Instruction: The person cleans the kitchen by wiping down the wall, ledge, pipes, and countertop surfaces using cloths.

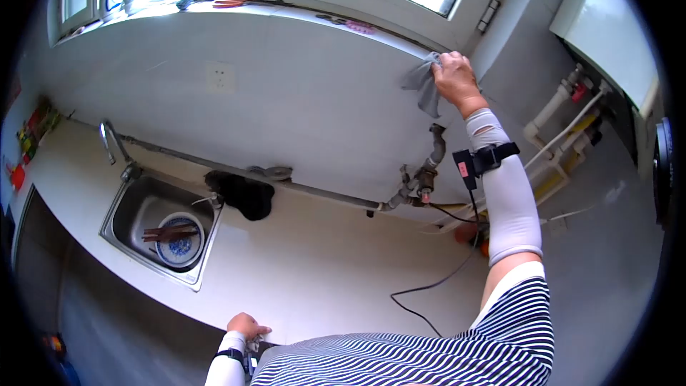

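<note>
At the right end of the window sill, my right hand is raised with its fingers closed round a grey cloth. Part of the cloth hangs down against the wall. My left hand is low, at the front edge of the white countertop. Its fingers are curled with one pointing right, and something pale and crumpled shows just below them; whether the hand grips it I cannot tell.
A steel sink on the left holds a bowl with brown sticks. Beside it lies a black item. Pipes and a black cable are near my right arm. A white cabinet hangs at upper right.
</note>
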Available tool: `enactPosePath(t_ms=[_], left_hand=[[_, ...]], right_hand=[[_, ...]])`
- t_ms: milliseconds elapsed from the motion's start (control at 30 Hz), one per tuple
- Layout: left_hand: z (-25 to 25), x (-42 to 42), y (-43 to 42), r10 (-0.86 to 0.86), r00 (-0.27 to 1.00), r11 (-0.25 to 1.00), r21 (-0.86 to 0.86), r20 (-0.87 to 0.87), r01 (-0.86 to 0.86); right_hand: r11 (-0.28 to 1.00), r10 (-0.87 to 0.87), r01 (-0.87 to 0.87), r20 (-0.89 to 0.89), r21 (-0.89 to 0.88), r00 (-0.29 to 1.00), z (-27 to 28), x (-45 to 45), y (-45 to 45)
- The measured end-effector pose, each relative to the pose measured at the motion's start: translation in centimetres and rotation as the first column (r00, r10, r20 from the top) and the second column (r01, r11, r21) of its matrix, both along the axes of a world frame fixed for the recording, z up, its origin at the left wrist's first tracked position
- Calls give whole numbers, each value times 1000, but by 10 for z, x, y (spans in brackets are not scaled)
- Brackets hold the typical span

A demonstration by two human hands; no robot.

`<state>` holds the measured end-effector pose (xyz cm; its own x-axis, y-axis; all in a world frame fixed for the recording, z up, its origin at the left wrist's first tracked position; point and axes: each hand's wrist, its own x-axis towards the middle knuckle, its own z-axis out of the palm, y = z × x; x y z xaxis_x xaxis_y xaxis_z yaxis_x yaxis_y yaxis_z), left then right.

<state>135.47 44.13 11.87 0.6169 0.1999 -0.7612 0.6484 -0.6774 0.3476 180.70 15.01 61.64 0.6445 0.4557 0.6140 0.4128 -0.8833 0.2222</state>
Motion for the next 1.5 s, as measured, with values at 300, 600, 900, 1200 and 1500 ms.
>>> enactPosePath(t_ms=[300, 600, 900, 1200, 1500], left_hand=[[1, 1, 5, -52, 998, 997, -57, -18, 51], [-11, -5, 7, 34, 999, 994, -102, 26, -31], [-14, -6, 14, 36, 996, 986, -166, 78, -22], [-22, -6, 18, 14, 995, 985, -175, 101, 4], [-16, -7, 14, 99, 990, 977, -200, 102, -77]], right_hand=[[994, 6, 0, 62, -108, 998, 3, -6, 45], [985, 172, -171, -69, 24, 983, 11, -2, 17], [985, 162, -164, 48, 44, 986, -4, -4, 73], [984, 177, -178, 44, 8, 983, -1, 0, 46], [991, 119, -136, 516, -6, 848, -69, 4, 68]])
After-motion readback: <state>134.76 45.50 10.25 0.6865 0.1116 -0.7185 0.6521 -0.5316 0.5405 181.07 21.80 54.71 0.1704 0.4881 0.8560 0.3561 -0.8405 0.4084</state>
